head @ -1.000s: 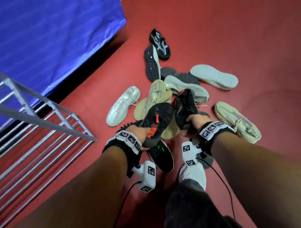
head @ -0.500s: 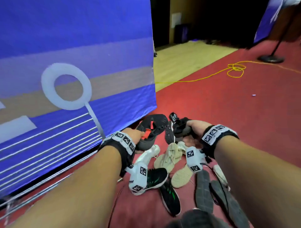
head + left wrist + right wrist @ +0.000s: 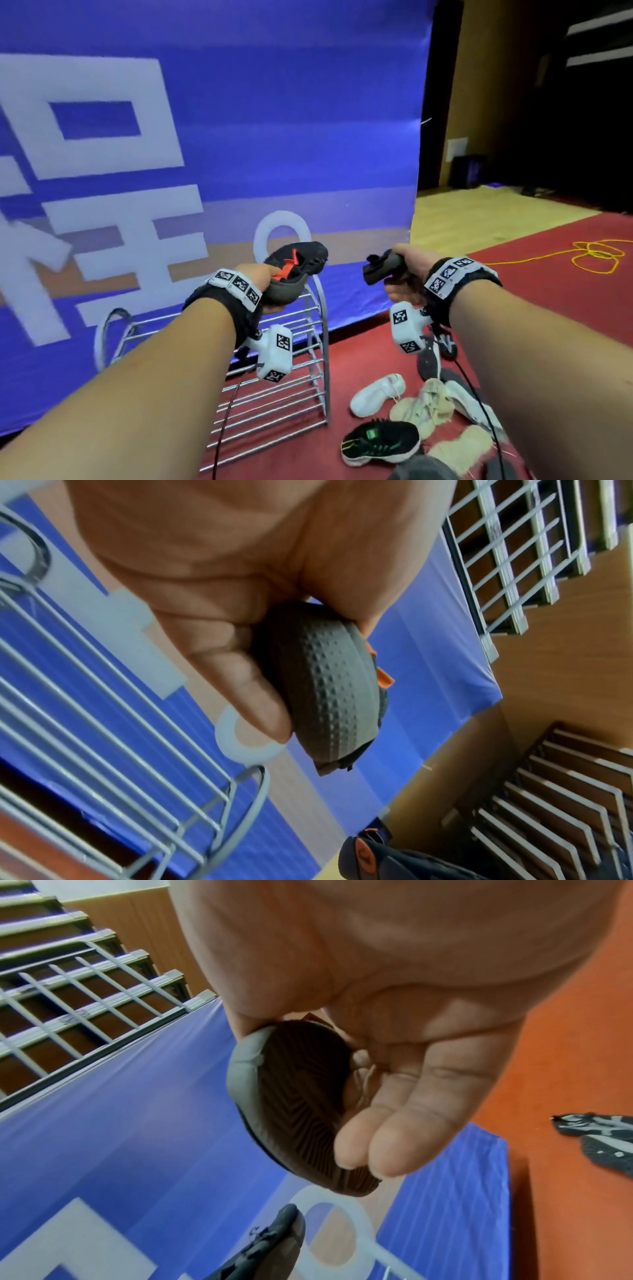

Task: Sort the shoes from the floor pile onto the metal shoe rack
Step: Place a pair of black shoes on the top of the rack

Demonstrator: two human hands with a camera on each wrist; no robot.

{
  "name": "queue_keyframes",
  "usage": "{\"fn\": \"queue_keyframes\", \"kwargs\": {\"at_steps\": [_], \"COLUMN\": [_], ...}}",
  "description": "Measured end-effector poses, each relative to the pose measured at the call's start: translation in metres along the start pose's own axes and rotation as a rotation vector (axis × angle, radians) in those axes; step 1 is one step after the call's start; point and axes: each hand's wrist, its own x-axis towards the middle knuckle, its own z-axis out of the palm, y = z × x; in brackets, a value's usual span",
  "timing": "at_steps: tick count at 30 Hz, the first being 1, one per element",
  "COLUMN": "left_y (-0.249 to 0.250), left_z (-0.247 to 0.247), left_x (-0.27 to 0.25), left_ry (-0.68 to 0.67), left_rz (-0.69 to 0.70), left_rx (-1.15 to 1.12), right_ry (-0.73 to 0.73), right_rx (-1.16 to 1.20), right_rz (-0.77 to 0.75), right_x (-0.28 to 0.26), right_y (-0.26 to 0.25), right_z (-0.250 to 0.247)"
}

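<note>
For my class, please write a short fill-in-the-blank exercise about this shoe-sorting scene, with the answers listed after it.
1. Each of the hands grips one dark ____.
2. The shoe in the left hand has tabs coloured ____.
3. The metal shoe rack stands in front of a ____ banner.
4. The white shoe lies on the ____ floor.

Answers: shoe; orange; blue; red

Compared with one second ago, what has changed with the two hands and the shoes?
Both hands have lifted off the floor pile and swung toward the metal shoe rack. The left hand carries the dark shoe with red accents above the rack; the right hand carries its dark shoe. Each grip is unchanged; the other shoes stay on the floor.
</note>
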Motion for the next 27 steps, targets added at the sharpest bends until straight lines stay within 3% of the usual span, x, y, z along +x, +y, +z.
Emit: {"fn": "queue_keyframes", "kwargs": {"at_steps": [8,13,19,27], "left_y": [-0.006,-0.030,-0.067,-0.125], "left_z": [-0.147,-0.204,-0.228,-0.255], "left_x": [-0.012,0.011,0.053,0.127], "left_ry": [0.128,0.234,0.321,0.426], "left_rz": [0.055,0.025,-0.034,-0.153], "left_rx": [-0.204,-0.340,-0.488,-0.500], "right_ry": [-0.064,-0.153,-0.178,-0.233], "right_rx": [-0.055,0.050,0.030,0.051], "right_rz": [-0.083,-0.116,-0.111,0.047], "right_x": [-0.018,-0.013,0.037,0.133], "right_y": [-0.032,-0.025,0.011,0.075], "right_z": [0.144,0.220,0.280,0.349]}}
